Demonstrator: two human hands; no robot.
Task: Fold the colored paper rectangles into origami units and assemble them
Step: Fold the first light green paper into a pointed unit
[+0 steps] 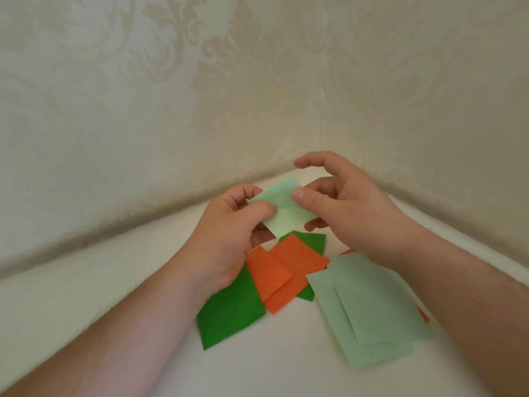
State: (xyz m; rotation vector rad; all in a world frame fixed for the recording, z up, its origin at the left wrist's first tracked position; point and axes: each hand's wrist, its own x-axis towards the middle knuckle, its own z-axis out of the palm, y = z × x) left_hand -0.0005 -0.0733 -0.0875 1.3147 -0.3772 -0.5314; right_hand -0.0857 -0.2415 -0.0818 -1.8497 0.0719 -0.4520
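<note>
Pale green folded paper rectangle, lifted clear of the table: left hand and right hand pinch opposite edges, apparently to crease it.

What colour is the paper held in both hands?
Pale mint green paper, pinched between left hand and right hand; the head view shows it best.

wall: cream, with a leafy pattern, two sides meeting in a corner
table: white

Held sheet above table's papers
</note>
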